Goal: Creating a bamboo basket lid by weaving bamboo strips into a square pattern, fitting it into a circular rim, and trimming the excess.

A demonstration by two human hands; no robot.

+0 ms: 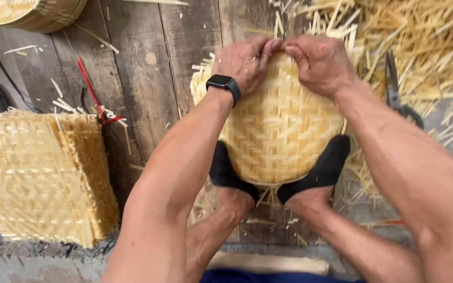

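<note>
Bamboo: basket (281, 131) between 2 feet.
Hands: left hand (245, 63), right hand (321, 63) pinch far rim.
Risk: strip might snap.

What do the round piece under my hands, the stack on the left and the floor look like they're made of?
Round woven piece: pale flat strips, probably split bamboo, unfinished matte. Stack of woven mats: apparently the same strips, with loose, frayed ends. Floor: grey, weathered wooden planks, with visible grain and gaps.
</note>
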